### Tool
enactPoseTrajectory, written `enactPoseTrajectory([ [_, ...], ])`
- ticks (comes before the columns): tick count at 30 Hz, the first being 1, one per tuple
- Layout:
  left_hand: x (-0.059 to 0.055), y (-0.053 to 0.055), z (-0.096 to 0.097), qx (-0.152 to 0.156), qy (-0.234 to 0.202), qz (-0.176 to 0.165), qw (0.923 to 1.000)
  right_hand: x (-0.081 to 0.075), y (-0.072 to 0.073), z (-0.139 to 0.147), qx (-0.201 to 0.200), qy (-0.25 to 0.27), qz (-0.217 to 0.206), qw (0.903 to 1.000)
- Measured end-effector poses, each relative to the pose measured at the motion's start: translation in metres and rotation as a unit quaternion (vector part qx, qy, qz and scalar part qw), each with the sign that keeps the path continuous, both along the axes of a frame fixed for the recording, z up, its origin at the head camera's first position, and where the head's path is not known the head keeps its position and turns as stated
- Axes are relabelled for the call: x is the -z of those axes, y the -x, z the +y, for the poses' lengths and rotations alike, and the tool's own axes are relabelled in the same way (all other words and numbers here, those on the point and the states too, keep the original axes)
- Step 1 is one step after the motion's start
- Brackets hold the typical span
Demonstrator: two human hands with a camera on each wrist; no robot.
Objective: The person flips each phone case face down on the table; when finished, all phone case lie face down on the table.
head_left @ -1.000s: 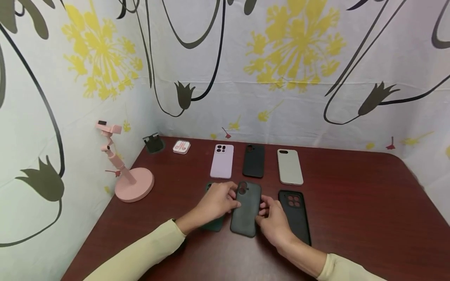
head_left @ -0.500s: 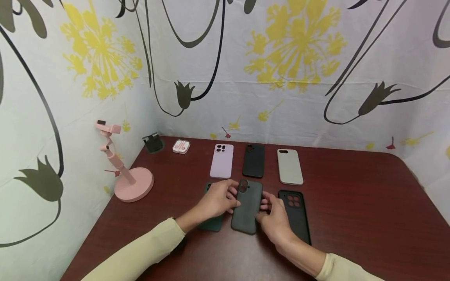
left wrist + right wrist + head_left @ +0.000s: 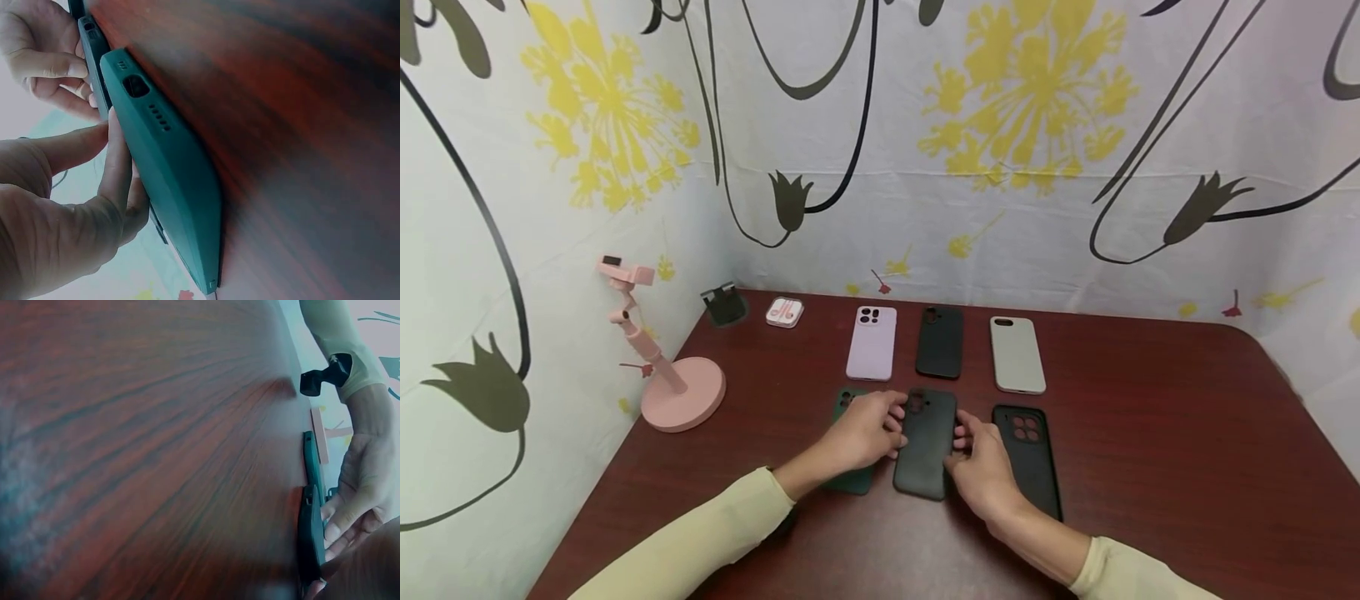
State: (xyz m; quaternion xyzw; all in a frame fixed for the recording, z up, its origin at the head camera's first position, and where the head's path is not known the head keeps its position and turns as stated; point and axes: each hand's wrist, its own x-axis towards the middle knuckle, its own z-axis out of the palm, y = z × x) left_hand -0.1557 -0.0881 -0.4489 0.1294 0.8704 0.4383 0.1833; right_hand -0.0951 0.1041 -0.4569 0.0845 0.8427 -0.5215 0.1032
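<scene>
A dark grey-black phone case (image 3: 927, 450) lies back up on the table between both hands. Along its left edge my left hand (image 3: 863, 429) holds it with thumb and fingertips. My right hand (image 3: 987, 475) grips the opposite edge, thumb low and fingers higher up. Partly under my left hand in the head view is a green phone case (image 3: 852, 481), which the left wrist view shows large, in front of the dark case (image 3: 94, 56). To the right of my right hand lies a black phone case (image 3: 1033, 467) with a square camera opening.
Behind stand in a row a lilac phone case (image 3: 872, 346), another black case (image 3: 940, 346) and a pale grey case (image 3: 1018, 357). On the left are a pink stand (image 3: 685, 396), a small dark holder (image 3: 725, 307) and a boxed pair of earphones (image 3: 785, 312). A patterned cloth hangs behind.
The dark phone case rose slightly and tilted, then came down flat, its back looking darker now. My left thumb has slid from its face to its left edge.
</scene>
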Motion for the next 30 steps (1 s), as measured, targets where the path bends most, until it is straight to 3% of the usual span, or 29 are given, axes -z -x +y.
enactPoseTrajectory([
  [9, -0.006, -0.002, -0.001, 0.039, 0.080, 0.050, 0.9948, 0.000, -0.002, -0.002, -0.022, 0.002, 0.025, 0.9994],
  [12, -0.007, -0.002, -0.001, 0.047, 0.089, 0.052, 0.9935, 0.001, -0.001, -0.002, -0.024, 0.001, 0.022, 0.9995],
  [18, -0.010, -0.001, 0.000, 0.060, 0.122, 0.047, 0.9896, -0.005, -0.001, 0.000, -0.032, 0.034, -0.022, 0.9987],
  [23, -0.017, -0.002, -0.003, 0.078, 0.174, 0.093, 0.9772, -0.015, -0.004, 0.006, -0.036, 0.082, -0.071, 0.9935],
  [26, -0.023, -0.002, -0.004, 0.085, 0.168, 0.124, 0.9742, -0.022, -0.009, 0.014, -0.045, 0.097, -0.082, 0.9910],
  [30, -0.029, -0.004, 0.000, 0.109, 0.102, 0.126, 0.9807, -0.032, -0.017, 0.029, -0.068, 0.097, -0.092, 0.9887],
])
